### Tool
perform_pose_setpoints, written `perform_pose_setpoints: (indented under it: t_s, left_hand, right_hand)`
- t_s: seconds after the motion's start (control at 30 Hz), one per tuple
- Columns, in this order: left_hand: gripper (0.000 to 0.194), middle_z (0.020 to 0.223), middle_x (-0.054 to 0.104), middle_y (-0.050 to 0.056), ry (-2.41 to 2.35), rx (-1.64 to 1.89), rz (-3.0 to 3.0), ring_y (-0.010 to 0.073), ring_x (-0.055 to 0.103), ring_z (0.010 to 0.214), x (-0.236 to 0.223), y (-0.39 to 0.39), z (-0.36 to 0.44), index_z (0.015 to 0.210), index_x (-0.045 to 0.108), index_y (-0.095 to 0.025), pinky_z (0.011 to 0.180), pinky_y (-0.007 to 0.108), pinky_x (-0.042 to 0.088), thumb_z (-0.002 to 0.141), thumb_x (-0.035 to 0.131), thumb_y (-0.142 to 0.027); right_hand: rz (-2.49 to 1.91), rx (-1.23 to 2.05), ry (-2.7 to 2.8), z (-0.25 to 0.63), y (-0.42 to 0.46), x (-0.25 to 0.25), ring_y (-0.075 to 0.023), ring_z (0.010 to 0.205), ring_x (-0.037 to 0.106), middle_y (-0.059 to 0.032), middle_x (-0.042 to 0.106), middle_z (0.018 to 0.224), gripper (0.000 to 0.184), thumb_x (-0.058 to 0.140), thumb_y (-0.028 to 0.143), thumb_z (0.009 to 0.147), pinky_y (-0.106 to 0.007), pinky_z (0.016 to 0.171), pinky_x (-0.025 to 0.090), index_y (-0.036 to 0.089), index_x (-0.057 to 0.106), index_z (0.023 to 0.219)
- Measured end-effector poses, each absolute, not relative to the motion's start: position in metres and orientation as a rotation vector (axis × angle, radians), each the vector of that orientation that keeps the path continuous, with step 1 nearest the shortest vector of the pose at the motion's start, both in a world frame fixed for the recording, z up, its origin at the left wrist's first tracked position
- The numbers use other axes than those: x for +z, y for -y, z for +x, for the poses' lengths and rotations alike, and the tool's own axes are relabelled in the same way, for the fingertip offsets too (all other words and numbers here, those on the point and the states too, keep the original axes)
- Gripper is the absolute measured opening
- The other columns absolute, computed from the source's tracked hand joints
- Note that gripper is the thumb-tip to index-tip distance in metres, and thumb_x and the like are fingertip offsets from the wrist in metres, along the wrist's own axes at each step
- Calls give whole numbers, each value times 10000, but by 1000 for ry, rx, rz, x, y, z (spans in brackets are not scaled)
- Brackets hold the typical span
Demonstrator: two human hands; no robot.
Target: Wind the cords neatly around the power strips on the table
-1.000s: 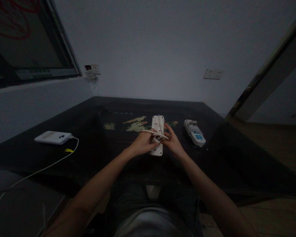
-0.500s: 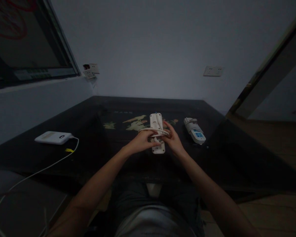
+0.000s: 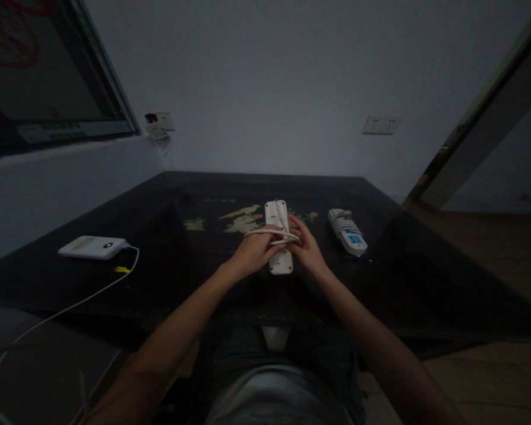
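A white power strip [image 3: 281,264] lies underside up on the dark table in front of me, its long side pointing away. Loops of its white power cord [image 3: 285,236] cross over its middle. From the left, my left hand [image 3: 255,251] is closed on the cord, with a loop running over the back of the fingers. My right hand [image 3: 307,247] grips the cord loops at the strip's right edge, thumb and fingers curled. The cord's plug does not show clearly between the hands.
To the right lies a second power strip [image 3: 354,242] with its cord wound round it. A white power bank [image 3: 91,247] with a thin cable [image 3: 88,298] rests at the left, near a yellow tag [image 3: 122,270]. Wall sockets [image 3: 380,124] are behind the table [image 3: 230,283].
My left hand has shifted slightly over the strip's lower middle, hiding the pale piece that showed there under the cord. Both hands stay at the cord loops; the whole view has moved a little.
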State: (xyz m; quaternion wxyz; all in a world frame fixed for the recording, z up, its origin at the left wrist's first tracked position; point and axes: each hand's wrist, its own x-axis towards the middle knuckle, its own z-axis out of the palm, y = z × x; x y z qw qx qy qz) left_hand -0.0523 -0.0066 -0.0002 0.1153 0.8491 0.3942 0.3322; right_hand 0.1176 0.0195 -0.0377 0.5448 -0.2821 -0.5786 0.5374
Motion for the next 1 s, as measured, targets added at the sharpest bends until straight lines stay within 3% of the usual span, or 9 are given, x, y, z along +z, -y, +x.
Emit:
perform_pose_setpoints:
  t_s: [0.2, 0.4, 0.57, 0.67, 0.83, 1.0]
  left_hand:
    - [185, 1138, 595, 114, -1432, 989, 2611, 246, 596, 1013, -8, 2, -48, 1073, 558, -170, 882, 402, 481, 919, 477, -230]
    - [373, 1407, 468, 134, -1171, 1054, 2748, 251, 446, 1294, -11, 5, -56, 1288, 486, -176, 1046, 434, 396, 920, 479, -239]
    - [259, 1117, 683, 73, -1059, 1407, 2560, 203, 600, 1103, 0, 8, -67, 1095, 630, -213, 1019, 421, 416, 933, 431, -250]
    - [232, 1059, 680, 82, -1174, 1618, 2168, 206, 608, 1048, 1, -2, -71, 1043, 625, -194, 965, 390, 441, 919, 459, -297]
    - [249, 1079, 654, 91, -1194, 1516, 1810, 208, 583, 1061, -10, -28, -79, 1012, 603, -169, 961, 377, 423, 917, 436, -326]
    - [320, 882, 689, 69, -1129, 1294, 1856, 202, 636, 883, -11, -34, -85, 852, 655, -147, 838, 351, 480, 912, 435, -373]
  right_hand:
    - [-676, 1289, 1361, 116, -19, -40, -208, 963, 622, -26, 653, 1060, 635, 714, 209, 680, -346, 851, 488, 309, 493, 1266]
    - [-743, 1212, 1259, 124, -27, -45, -204, 981, 612, -23, 659, 1083, 562, 709, 167, 636, -354, 887, 480, 267, 569, 1171]
    - [-835, 1257, 1125, 135, -34, -47, -236, 999, 611, -35, 651, 1127, 580, 750, 241, 629, -365, 791, 533, 275, 566, 1178]
    - [-855, 1267, 1137, 137, -35, -46, -235, 993, 615, -30, 656, 1123, 578, 754, 235, 624, -359, 776, 536, 283, 576, 1171]
    - [-814, 1251, 1295, 138, -29, -38, -234, 1031, 607, -24, 662, 1138, 555, 715, 160, 622, -390, 887, 490, 272, 610, 1156]
    - [-789, 1297, 1426, 140, -26, -29, -237, 1065, 599, -22, 685, 1111, 487, 706, 128, 610, -400, 949, 448, 263, 667, 1076]
